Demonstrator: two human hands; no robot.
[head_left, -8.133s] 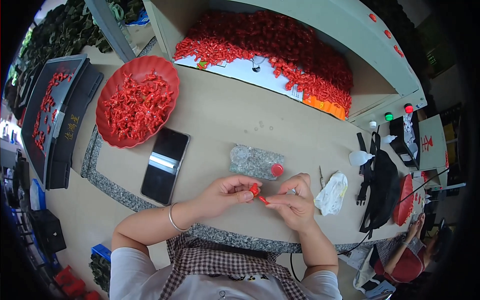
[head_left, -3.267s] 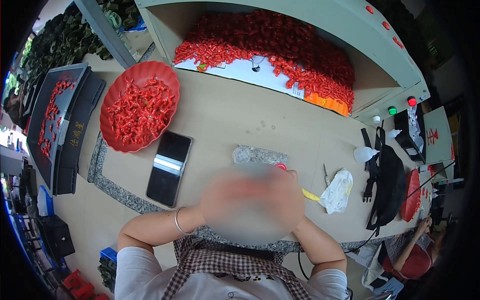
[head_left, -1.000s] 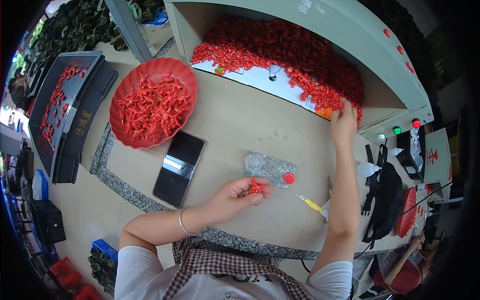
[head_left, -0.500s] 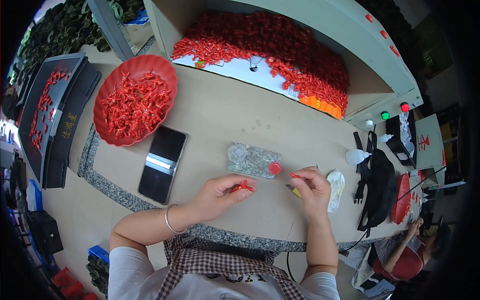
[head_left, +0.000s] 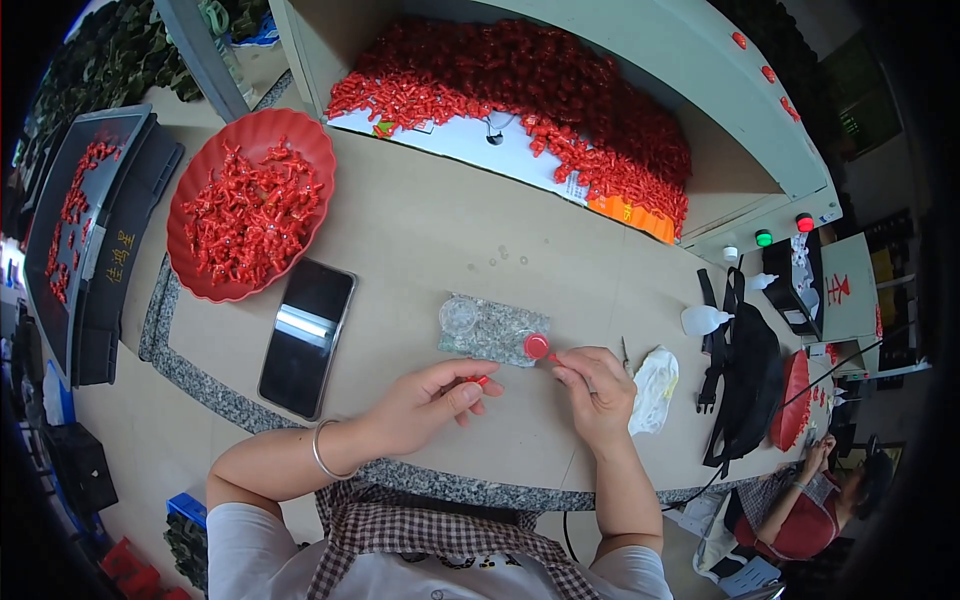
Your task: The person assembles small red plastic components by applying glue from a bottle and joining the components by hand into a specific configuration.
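Observation:
My left hand [head_left: 430, 405] is closed around a small glossy red piece [head_left: 479, 381], which shows between thumb and fingers; any others in the palm are hidden. Between thumb and forefinger, my right hand [head_left: 602, 395] pinches another small red piece [head_left: 553, 357] right beside a small round red cap [head_left: 536, 346]. This cap sits at the right end of a speckled grey stone slab [head_left: 497, 322]. At the slab's left end is a clear round lid or dish [head_left: 459, 316].
A scalloped red bowl [head_left: 180, 225] of red pieces and a phone [head_left: 306, 340] lie left. White cloth [head_left: 654, 390], a squeeze bottle [head_left: 704, 320] and a black bag [head_left: 752, 385] lie right. Behind, a cabinet [head_left: 735, 165] holds heaped red pieces. Another person [head_left: 800, 510] sits far right.
My right hand has moved left and a little forward, bringing its red piece to the cap. Less red shows in my left hand. The whole view has shifted slightly.

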